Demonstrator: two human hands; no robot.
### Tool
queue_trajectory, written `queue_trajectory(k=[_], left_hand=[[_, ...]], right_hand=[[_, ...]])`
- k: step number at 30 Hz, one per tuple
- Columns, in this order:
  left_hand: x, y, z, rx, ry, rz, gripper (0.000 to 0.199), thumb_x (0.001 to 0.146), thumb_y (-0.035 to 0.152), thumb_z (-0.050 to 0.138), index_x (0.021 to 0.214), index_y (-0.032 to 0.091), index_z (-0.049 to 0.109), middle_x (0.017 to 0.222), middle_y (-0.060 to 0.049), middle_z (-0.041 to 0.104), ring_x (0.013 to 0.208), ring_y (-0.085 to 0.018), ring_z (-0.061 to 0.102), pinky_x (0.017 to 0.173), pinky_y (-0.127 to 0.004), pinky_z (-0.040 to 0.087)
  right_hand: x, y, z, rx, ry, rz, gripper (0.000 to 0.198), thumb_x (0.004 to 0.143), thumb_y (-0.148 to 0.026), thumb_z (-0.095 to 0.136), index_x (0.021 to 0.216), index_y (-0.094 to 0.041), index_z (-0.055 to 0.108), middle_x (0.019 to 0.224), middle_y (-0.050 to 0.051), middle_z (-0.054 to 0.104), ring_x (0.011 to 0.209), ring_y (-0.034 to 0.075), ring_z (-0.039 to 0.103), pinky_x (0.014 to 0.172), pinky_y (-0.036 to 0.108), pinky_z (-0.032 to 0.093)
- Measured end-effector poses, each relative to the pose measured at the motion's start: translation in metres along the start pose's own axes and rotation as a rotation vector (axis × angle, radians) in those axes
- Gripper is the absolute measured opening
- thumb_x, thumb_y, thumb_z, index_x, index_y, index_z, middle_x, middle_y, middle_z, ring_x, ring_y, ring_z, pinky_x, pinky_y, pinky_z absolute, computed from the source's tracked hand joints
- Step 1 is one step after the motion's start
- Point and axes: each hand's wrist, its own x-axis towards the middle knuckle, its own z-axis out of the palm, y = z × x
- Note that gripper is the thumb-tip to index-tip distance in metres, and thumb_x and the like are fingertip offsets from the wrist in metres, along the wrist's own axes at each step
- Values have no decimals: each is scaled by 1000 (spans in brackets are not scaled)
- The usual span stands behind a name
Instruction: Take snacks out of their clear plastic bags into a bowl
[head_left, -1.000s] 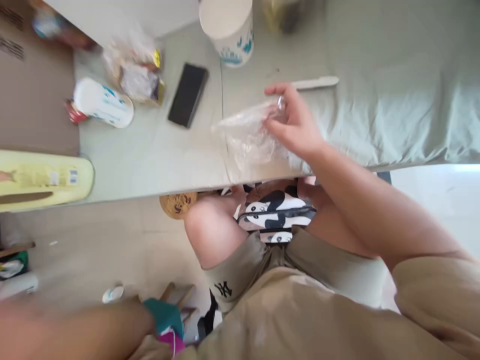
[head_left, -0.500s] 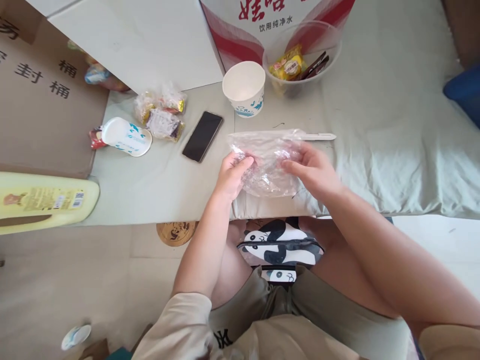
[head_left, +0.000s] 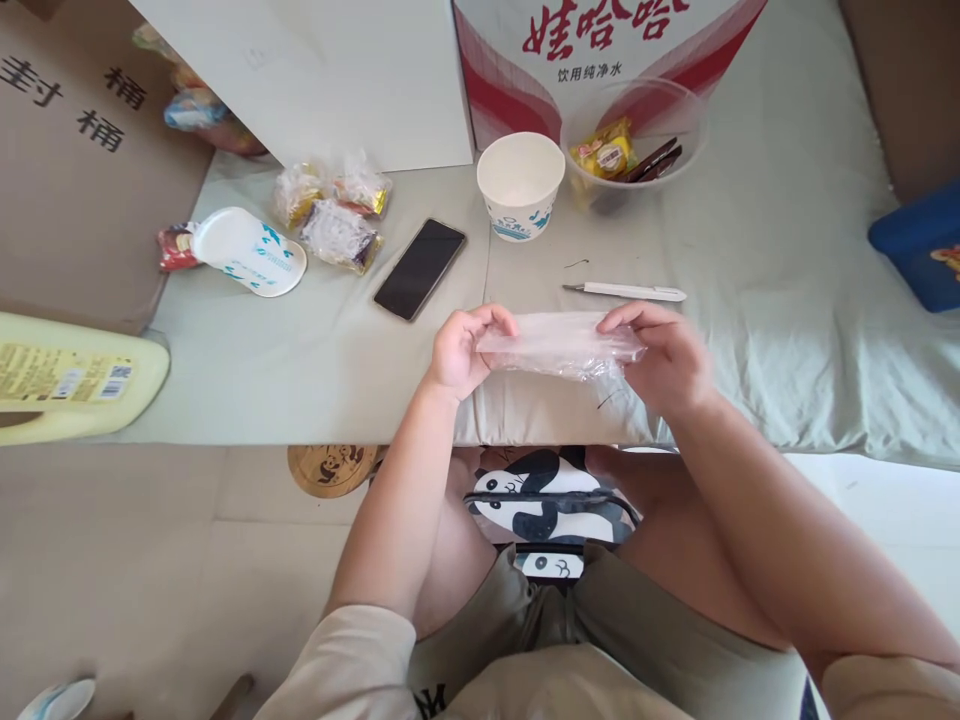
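Gripping the left end of a crinkled clear plastic film (head_left: 559, 345), a person's left hand (head_left: 461, 352) closes its grip over the near part of the cloth-covered counter (head_left: 330, 370). The film spans the gap between the hands — likely light, limp and slippery, best pinched near its corners, where it should crease rather than crack. At right, the right hand's (head_left: 671, 360) grip is closed on the opposite end, just nearer than a slim white tool (head_left: 626, 291).

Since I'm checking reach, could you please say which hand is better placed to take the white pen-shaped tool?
Likely the right hand, nearer the white pen-shaped tool; the left hand is farther off. Both hold the clear plastic.
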Motion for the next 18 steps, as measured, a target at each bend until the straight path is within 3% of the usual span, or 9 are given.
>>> queue_trajectory(k=[2, 4, 8, 11, 13, 15, 18], left_hand=[[0, -2, -2, 98, 2, 35, 23, 75, 41, 66, 69, 19, 60, 65, 0, 54, 55, -10, 51, 50, -25, 42], [1, -6, -2, 223, 36, 79, 15, 67, 24, 72, 74, 20, 60, 66, 3, 55, 56, -9, 50, 53, -23, 39], [11, -14, 0, 338, 126, 157, 27, 64, 11, 67, 88, 21, 61, 81, 3, 62, 67, -9, 57, 64, -23, 46], [16, -16, 4, 400, 343, 303, 26, 66, 10, 68, 87, 22, 59, 88, 1, 63, 79, -12, 62, 72, -24, 49], [17, -17, 9, 442, 442, 372, 20, 71, 15, 71, 82, 22, 57, 81, 1, 61, 77, -12, 61, 72, -25, 50], [16, -20, 16, 439, 365, 354, 18, 76, 25, 75, 83, 22, 59, 81, 0, 64, 79, -14, 63, 76, -27, 51], [14, -26, 29, 338, 108, 245, 37, 74, 41, 83, 99, 22, 65, 108, -7, 72, 105, -20, 69, 92, -32, 53]], right_hand=[[0, 3, 0, -71, -23, 5, 35, 82, -58, 63, 72, -25, 61, 74, 4, 61, 62, 17, 52, 57, 34, 44], [1, 8, 1, -108, -18, 36, 29, 76, -47, 75, 82, -26, 56, 74, 0, 59, 61, 15, 52, 57, 32, 44], [6, 16, 4, 3, 85, 70, 53, 65, -30, 83, 107, -30, 52, 76, -5, 60, 64, 15, 58, 62, 31, 50], [7, 14, 3, -35, 179, 21, 26, 72, -30, 76, 91, -26, 59, 77, -2, 61, 72, 16, 60, 69, 32, 51], [4, 10, 2, -166, 229, -7, 14, 78, -31, 72, 80, -25, 59, 76, -1, 60, 71, 16, 57, 67, 32, 48], [1, 7, 2, -279, 245, -58, 12, 82, -31, 69, 79, -25, 60, 82, 1, 65, 75, 18, 59, 69, 32, 47], [-6, 7, 6, -292, 139, -146, 14, 86, -34, 67, 81, -24, 57, 104, 3, 72, 88, 20, 64, 78, 35, 49]])
